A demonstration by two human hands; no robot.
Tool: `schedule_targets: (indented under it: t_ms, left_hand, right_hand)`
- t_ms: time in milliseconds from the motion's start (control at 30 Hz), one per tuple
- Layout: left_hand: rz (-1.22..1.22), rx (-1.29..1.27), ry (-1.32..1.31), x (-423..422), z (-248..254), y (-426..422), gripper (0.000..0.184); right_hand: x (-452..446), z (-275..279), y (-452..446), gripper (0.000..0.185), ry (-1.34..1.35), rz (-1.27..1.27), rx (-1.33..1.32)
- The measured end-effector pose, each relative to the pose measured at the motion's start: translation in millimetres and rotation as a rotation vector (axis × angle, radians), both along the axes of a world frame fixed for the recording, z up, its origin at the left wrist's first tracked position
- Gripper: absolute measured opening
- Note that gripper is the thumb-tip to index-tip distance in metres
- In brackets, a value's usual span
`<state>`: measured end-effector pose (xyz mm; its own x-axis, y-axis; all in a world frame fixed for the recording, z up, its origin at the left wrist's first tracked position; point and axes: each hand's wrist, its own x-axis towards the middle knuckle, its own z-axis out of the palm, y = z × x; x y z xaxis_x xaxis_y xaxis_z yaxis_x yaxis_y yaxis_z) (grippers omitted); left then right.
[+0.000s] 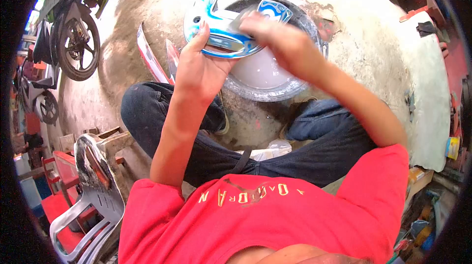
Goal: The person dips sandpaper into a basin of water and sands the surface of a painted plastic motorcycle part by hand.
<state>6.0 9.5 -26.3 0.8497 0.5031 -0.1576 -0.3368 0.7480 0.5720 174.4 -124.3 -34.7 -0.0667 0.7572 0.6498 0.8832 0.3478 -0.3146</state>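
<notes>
A blue and white plastic motorcycle panel (223,33), with holes and a long curved opening, is held up above a round black basin (307,21). My left hand (201,62) grips its lower left edge from below, thumb on top. Across the panel's right part lies my right hand (282,40), blurred by motion, its fingers bent and pressed to the surface. Something greyish shows under those fingertips, too smeared to name. Cloudy whitish water (263,70) fills the basin beneath.
Red and white pointed panels (151,57) lie on the concrete floor at left. Motorcycles (76,33) stand at the upper left. A worn grey plastic chair (101,190) is near my left side. A long pale board (427,97) lies at right.
</notes>
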Motion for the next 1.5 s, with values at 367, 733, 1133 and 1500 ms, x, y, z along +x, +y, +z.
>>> schedule_targets:
  t_ms: [367,733,1133,1500]
  left_hand:
    - [0.011,0.028,0.007,-1,5,-2,0.039]
    - [0.02,0.016,-0.027,-1,5,-1,0.038]
    - [0.069,0.004,0.054,1,8,-4,0.039]
    - [0.02,0.045,0.008,1,7,-1,0.039]
  right_hand:
    - [14,-3,2,0.036,0.175,-0.131,-0.122]
    - [22,0,-2,0.035,0.264,-0.227,-0.213]
    - [20,11,2,0.039,0.272,-0.39,-0.427]
    - [6,2,2,0.04,0.156,-0.247,-0.183]
